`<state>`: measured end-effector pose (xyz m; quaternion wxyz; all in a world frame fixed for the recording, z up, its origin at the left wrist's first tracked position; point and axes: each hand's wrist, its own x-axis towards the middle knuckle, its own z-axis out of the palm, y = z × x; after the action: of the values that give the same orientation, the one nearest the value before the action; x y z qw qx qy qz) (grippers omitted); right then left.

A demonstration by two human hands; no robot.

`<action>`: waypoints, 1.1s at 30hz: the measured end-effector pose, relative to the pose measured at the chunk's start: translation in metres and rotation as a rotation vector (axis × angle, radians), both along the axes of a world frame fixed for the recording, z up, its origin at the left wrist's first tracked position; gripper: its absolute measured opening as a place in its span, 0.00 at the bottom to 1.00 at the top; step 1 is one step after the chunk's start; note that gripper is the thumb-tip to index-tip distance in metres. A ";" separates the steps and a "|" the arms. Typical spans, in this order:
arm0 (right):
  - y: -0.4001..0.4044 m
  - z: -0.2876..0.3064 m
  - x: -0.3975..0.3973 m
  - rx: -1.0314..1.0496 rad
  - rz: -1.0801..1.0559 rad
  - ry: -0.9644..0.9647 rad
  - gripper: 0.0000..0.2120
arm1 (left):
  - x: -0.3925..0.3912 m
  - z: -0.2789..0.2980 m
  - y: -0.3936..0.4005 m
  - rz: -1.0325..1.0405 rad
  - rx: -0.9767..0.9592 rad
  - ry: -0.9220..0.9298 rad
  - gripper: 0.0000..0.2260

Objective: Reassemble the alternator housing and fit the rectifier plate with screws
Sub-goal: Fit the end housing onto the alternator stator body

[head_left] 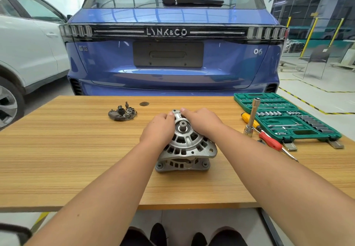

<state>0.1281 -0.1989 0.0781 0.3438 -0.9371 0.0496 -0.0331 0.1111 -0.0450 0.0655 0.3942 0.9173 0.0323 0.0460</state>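
Note:
The grey aluminium alternator housing [187,145] stands shaft-up in the middle of the wooden table [76,149], its upper half sitting on the lower half. My left hand [158,128] grips the upper half's left side with curled fingers. My right hand [201,121] grips its far right side, fingertips on the top mounting ear. The shaft stub shows between the two hands. The dark rectifier plate [122,112], with small screws and parts beside it, lies apart on the table to the far left of the housing.
A green socket set case [284,118] lies open at the right. A steel socket driver [251,118] stands upright beside it, with a yellow-handled screwdriver [249,120] and a red-handled screwdriver [272,142]. A blue car stands just beyond the table, a white car at the left.

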 end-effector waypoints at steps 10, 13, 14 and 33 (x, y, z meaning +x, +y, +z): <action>0.000 -0.008 0.001 0.127 -0.066 0.007 0.31 | 0.005 0.005 0.002 -0.067 0.026 0.032 0.23; 0.000 -0.011 0.001 0.184 -0.074 -0.003 0.31 | 0.006 0.007 0.004 -0.098 0.004 0.050 0.23; 0.000 -0.011 0.001 0.179 -0.075 -0.006 0.30 | 0.006 0.008 0.004 -0.105 0.002 0.049 0.23; -0.006 -0.012 -0.024 0.780 -0.080 0.360 0.38 | -0.003 0.004 0.026 -0.087 -0.433 0.643 0.41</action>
<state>0.1038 -0.2050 0.0660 0.6565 -0.7253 0.1537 0.1389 0.1085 -0.0189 0.0696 0.5499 0.7811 0.1242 -0.2684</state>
